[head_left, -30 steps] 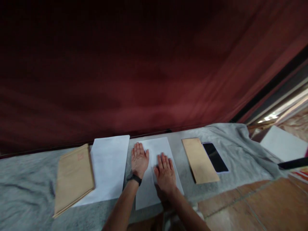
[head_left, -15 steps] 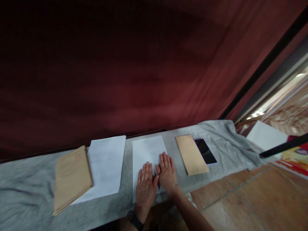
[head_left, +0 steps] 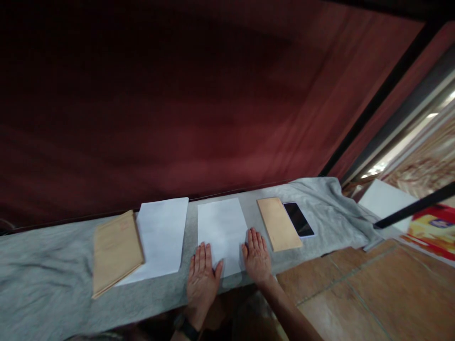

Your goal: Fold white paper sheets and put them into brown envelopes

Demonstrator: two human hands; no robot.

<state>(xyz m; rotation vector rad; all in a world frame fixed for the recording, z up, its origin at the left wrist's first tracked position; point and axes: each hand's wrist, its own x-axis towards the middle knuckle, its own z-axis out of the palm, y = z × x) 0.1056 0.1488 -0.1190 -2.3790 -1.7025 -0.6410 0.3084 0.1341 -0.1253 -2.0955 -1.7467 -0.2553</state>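
A white sheet of paper lies flat in front of me on a grey cloth. My left hand rests palm down at its lower left edge, fingers stretched out. At its right edge my right hand also lies flat, with the fingers extended and the thumb on or beside the paper. Neither hand grips anything. Just right of my right hand is a brown envelope. Left of my left hand lie white paper sheets, partly covered by a stack of brown envelopes.
A dark-screened phone lies beside the single envelope. The grey cloth covers a long narrow surface along a dark red curtain. At right, a red and yellow box stands on the tiled floor near a black bar.
My hands have moved apart, from close together on the paper to its left and right edges. The view has shifted slightly.
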